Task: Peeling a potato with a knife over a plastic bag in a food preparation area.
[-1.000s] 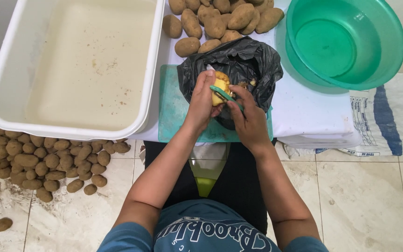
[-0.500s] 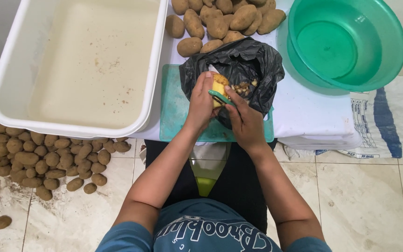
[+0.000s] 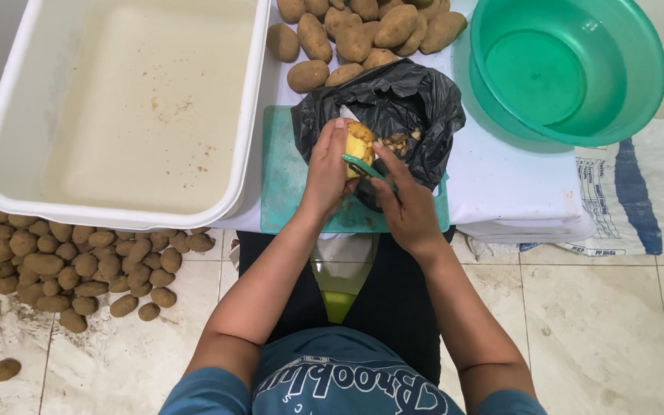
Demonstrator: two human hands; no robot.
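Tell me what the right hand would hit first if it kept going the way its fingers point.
The right hand, holding a green peeler, points up and left. It would likely meet the half-peeled potato in the left hand first; depth is unclear.

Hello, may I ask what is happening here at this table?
A person is peeling a potato over an open black plastic bag that holds peelings. The left hand grips the potato, mostly yellow and bare already, and the right hand holds a green peeler against it. Unpeeled potatoes lie behind the bag, and more are heaped on the floor. A white tub and a green basin stand on either side.
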